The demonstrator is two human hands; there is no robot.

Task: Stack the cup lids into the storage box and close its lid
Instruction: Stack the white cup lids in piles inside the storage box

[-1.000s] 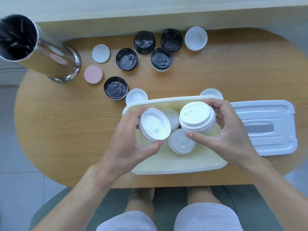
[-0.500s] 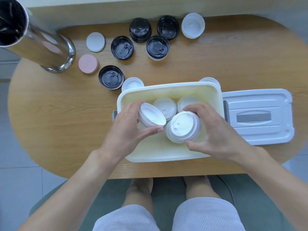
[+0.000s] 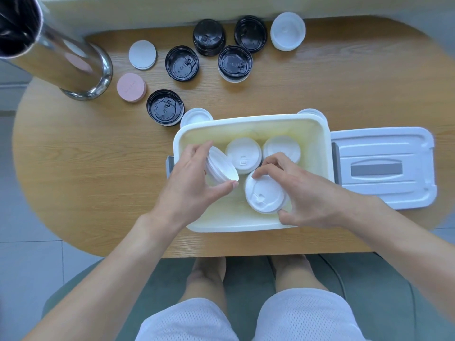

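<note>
A cream storage box sits open on the wooden table. Inside it, my left hand grips a tilted stack of white cup lids near the left wall. My right hand holds another white lid stack low in the box, at its front. Two more white lid stacks rest against the back of the box. The box's white lid lies flat on the table to the right of the box.
Several black lids and white lids lie on the table behind the box, with a pink disc. A tall steel cylinder stands at far left. Two white lids peek from behind the box.
Both hands have lowered their white lid stacks from above the box down into it. The right stack went to the box's front; the left stack tilted toward the left wall.
</note>
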